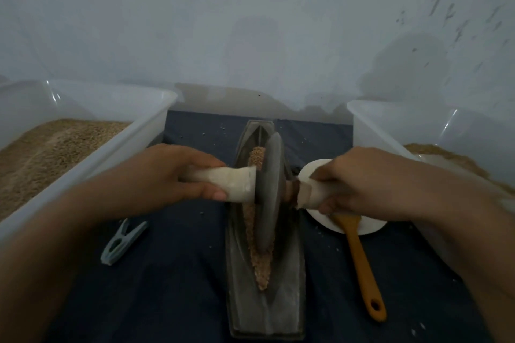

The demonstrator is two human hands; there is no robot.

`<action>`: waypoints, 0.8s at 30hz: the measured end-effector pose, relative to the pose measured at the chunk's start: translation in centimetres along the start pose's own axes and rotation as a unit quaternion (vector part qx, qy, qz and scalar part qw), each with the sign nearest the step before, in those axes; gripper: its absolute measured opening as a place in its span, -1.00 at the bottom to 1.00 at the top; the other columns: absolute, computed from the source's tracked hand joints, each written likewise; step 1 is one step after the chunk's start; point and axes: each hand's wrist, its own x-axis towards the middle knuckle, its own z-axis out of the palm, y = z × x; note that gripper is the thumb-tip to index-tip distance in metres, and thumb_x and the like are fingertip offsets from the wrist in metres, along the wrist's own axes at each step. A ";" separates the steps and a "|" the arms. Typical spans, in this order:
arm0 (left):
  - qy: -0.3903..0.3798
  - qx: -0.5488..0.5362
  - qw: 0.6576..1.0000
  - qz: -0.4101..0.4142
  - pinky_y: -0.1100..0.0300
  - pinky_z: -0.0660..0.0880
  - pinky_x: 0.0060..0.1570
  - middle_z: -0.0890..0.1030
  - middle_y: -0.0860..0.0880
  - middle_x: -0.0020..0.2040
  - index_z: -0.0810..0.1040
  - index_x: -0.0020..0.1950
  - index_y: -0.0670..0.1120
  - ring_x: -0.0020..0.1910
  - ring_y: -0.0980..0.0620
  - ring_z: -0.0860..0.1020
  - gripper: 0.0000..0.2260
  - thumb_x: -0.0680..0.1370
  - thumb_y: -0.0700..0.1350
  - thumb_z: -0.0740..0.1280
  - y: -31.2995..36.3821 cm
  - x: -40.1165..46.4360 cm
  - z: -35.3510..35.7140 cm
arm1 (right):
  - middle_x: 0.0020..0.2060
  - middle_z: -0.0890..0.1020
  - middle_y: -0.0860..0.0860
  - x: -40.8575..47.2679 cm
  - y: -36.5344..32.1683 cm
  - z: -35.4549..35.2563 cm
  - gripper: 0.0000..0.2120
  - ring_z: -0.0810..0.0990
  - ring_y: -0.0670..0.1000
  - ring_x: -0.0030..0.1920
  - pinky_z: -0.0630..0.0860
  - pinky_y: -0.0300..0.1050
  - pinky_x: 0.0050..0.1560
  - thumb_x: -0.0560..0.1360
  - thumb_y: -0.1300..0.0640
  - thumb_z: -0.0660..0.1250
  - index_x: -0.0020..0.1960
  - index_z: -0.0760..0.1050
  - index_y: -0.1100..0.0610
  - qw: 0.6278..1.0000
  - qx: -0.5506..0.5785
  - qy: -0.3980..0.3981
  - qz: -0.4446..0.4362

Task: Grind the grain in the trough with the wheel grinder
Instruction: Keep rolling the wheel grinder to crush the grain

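The wheel [269,192] stands on edge in the trough [289,281], amid the grain [257,256]. Both hands' fingers wrap its pale handles: left hand [178,172], right hand [359,178]. It looks heavy and stiff, best held at both handles to stay upright.

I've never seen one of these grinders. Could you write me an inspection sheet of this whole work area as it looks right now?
Surface: dark blue cloth, scattered with pale specks.
Job's things: grey wheel upright in a long trough; a strip of grain lies along the groove.
Clutter: clothespin left of the trough; orange brush with its head on a white plate.
Hands: left hand and right hand each grip a pale axle handle.
Cables: nothing seen.
Surroundings: two clear bins, left bin and right bin, both holding grain; pale wall behind.
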 end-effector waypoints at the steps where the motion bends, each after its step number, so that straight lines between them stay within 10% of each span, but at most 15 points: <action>1: -0.022 -0.011 1.000 0.003 0.52 0.38 -0.07 0.57 0.42 -0.05 0.53 0.02 0.40 -0.06 0.41 0.51 -0.63 0.28 0.46 0.24 0.2 -0.3 -0.4 | -0.36 0.39 -0.15 -0.5 -0.3 -0.5 -0.79 0.38 -0.20 -0.32 0.25 -0.31 -0.33 0.47 -0.13 0.31 -0.21 0.30 -0.12 1.000 0.003 -0.021 -0.002; 6: -0.040 0.002 0.999 -0.016 0.35 0.47 -0.10 0.59 0.36 -0.06 0.49 0.01 0.46 -0.07 0.38 0.53 -0.62 0.25 0.50 0.21 0.7 -0.4 -0.6 | -0.34 0.41 -0.14 -0.7 -0.3 -0.5 -0.78 0.41 -0.16 -0.29 0.31 -0.28 -0.30 0.49 -0.12 0.29 -0.24 0.28 -0.12 1.000 0.013 -0.027 0.004; 9: 0.053 0.060 0.995 -0.056 0.22 0.46 -0.07 0.61 0.21 -0.09 0.53 0.03 0.34 -0.13 0.25 0.53 -0.59 0.26 0.41 0.20 -0.1 0.6 0.7 | -0.19 0.52 -0.07 1.6 0.5 1.4 -0.94 0.52 -0.03 -0.14 0.44 -0.15 -0.12 0.53 -0.03 0.26 -0.05 0.40 -0.07 0.998 -0.023 0.048 0.036; 15: 0.224 0.214 0.950 -0.038 0.00 0.38 -0.04 0.61 -0.10 0.01 0.56 0.23 -0.03 -0.02 -0.17 0.53 -0.61 0.45 0.09 0.37 -1.3 2.0 3.9 | 0.23 0.49 -0.04 4.8 1.5 4.9 -0.60 0.41 0.01 0.22 0.22 -0.15 0.19 0.55 0.11 0.23 0.38 0.30 -0.01 0.966 -0.051 0.242 0.075; 24: -0.018 -0.003 0.999 -0.033 0.40 0.45 -0.10 0.63 0.27 -0.11 0.53 -0.06 0.37 -0.10 0.34 0.54 -0.69 0.25 0.38 0.27 0.2 -0.3 -0.3 | -0.23 0.49 -0.14 0.3 0.1 0.3 -0.87 0.46 -0.14 -0.18 0.39 -0.23 -0.18 0.49 -0.09 0.30 -0.01 0.42 -0.09 1.000 0.009 0.020 0.006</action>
